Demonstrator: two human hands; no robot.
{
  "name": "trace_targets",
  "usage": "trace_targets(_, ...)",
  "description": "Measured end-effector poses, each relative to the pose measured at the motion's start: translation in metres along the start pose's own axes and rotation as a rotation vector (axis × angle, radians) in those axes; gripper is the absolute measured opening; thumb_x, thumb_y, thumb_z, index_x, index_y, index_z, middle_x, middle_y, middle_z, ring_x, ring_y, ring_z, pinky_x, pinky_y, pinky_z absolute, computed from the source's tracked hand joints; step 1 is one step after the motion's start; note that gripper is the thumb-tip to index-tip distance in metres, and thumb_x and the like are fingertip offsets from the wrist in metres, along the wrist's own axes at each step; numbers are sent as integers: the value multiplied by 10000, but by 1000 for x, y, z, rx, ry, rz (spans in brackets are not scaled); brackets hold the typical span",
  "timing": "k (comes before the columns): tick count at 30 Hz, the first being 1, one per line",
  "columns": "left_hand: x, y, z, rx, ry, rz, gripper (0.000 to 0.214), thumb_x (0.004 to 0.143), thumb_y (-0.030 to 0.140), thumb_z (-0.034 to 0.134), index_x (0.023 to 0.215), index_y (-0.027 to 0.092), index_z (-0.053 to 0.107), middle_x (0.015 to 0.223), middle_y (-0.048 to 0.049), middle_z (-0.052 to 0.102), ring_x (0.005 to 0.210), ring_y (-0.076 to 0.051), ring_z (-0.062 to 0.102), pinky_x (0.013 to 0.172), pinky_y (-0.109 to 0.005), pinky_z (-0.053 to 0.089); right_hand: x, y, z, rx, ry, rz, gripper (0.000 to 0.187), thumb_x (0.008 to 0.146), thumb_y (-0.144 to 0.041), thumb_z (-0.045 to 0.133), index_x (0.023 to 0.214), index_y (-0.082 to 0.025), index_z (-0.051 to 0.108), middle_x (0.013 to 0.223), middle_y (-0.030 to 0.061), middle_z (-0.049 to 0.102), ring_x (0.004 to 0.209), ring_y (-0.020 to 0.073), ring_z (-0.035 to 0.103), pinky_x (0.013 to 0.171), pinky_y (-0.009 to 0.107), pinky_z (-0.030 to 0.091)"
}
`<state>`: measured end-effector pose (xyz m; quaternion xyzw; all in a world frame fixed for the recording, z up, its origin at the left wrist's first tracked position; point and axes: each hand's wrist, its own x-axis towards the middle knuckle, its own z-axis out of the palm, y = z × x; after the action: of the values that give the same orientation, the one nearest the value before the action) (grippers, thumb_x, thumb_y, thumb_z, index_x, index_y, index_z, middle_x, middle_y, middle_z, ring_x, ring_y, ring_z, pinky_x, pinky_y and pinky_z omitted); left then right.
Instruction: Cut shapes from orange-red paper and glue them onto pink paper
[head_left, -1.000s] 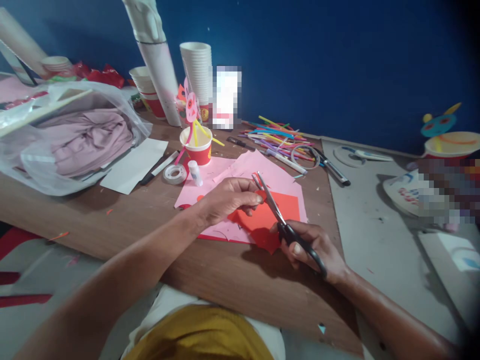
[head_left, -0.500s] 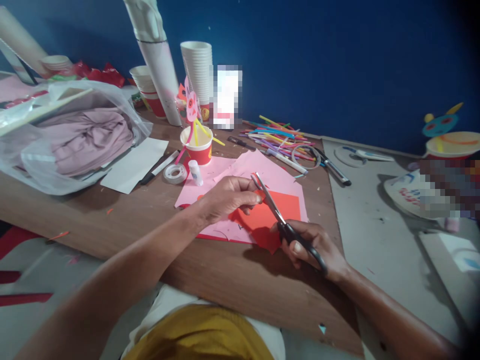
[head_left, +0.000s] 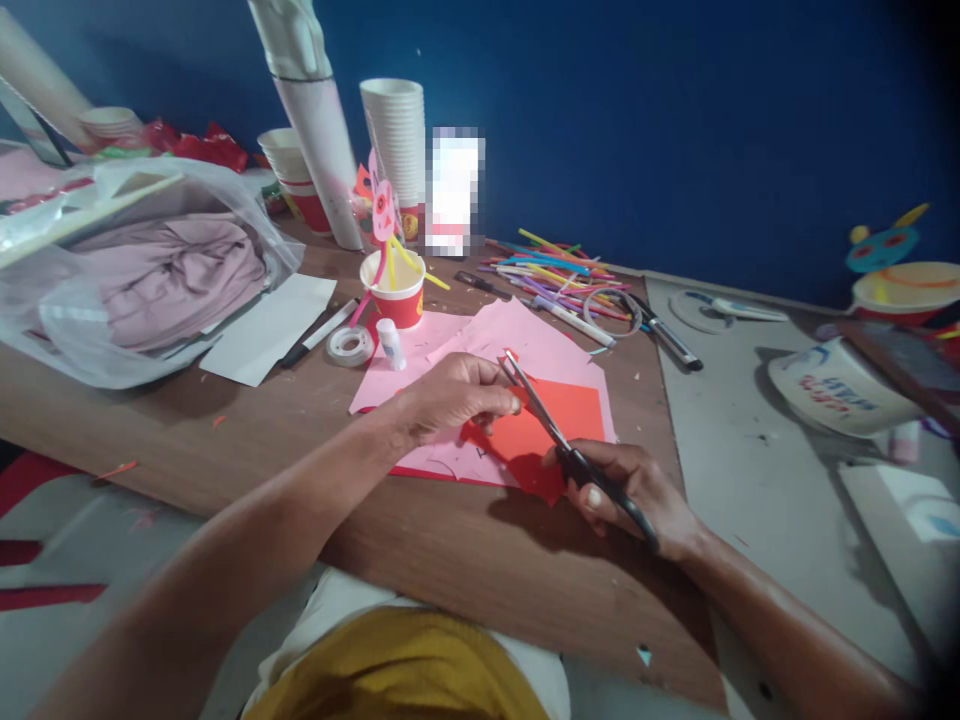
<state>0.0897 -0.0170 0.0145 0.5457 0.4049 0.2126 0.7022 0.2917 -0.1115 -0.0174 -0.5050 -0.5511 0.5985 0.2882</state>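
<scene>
My right hand (head_left: 637,490) is closed around the black handles of a pair of scissors (head_left: 546,420), whose blades point up and to the left. At their tips, my left hand (head_left: 457,395) pinches a small piece of red-orange paper, mostly hidden by the fingers. Below both hands lies a larger sheet of orange paper (head_left: 577,405) on top of pink paper (head_left: 517,330). A glue stick (head_left: 391,344) stands on the pink paper, left of my left hand, and a tape roll (head_left: 350,346) lies beside it.
A paper cup (head_left: 397,305) with a pink paper figure stands behind the glue stick. Stacked cups (head_left: 392,130), a tall bottle (head_left: 319,150) and colourful sticks (head_left: 547,265) line the wall. A plastic bag (head_left: 150,280) lies left; a decorated cup (head_left: 840,385) lies right.
The scissor blades, slightly apart at the tips before, have come nearly together. Both hands stay in almost the same place.
</scene>
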Motion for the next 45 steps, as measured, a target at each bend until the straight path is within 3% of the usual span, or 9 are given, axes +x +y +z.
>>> trace_targets(10, 2, -2, -3, -28, -12, -3, 46, 656, 150, 594, 629, 112, 592, 480, 19, 520, 436, -62, 449, 442, -199, 327, 1, 1, 2, 17, 30, 30, 437, 664, -513, 671, 846, -123, 593, 487, -49, 446, 366, 57, 381, 360, 183, 267)
trace_targets(17, 0, -1, -1, -24, 43, 50, 40, 675, 154, 599, 654, 122, 590, 541, 20, 551, 488, -59, 480, 486, -193, 357, 5, 0, -6, 78, 201, -104, 451, 741, -531, 588, 940, -127, 567, 472, -48, 477, 363, 78, 421, 382, 211, 319)
trace_targets(21, 1, -2, 0, -13, 66, 57, 64, 694, 169, 593, 681, 112, 618, 567, 16, 563, 509, -51, 478, 515, -188, 371, 6, 3, -7, 149, 223, -140, 456, 749, -505, 599, 998, -126, 554, 488, -54, 470, 374, 73, 404, 386, 210, 307)
trace_targets(27, 2, -4, 3, -60, 91, 62, 85, 675, 200, 612, 681, 115, 606, 591, 20, 567, 521, -52, 481, 538, -193, 389, 4, 6, -10, 73, 279, -153, 442, 742, -474, 628, 1036, -153, 550, 568, -36, 490, 445, 92, 453, 430, 224, 365)
trace_targets(33, 0, -7, 11, -76, 19, 50, 109, 668, 200, 612, 631, 125, 542, 546, 30, 539, 483, -53, 472, 496, -190, 374, 6, 3, -10, 102, 276, -285, 479, 751, -533, 583, 1080, -194, 506, 699, 4, 541, 593, 129, 494, 508, 242, 393)
trace_targets(38, 1, -16, 15, -29, -49, 39, 112, 664, 208, 610, 662, 143, 520, 548, 37, 518, 482, -66, 471, 464, -192, 332, 9, -3, -3, 115, 316, -161, 510, 671, -396, 708, 1094, -217, 488, 804, 7, 564, 666, 129, 534, 573, 240, 441)
trace_targets(45, -5, -20, 30, 250, -133, 29, 90, 712, 210, 569, 697, 123, 549, 631, 13, 540, 560, -71, 463, 526, -200, 338, 7, -6, 4, 177, 362, -180, 465, 671, -317, 708, 1065, -224, 480, 790, 1, 586, 652, 126, 540, 570, 243, 455)
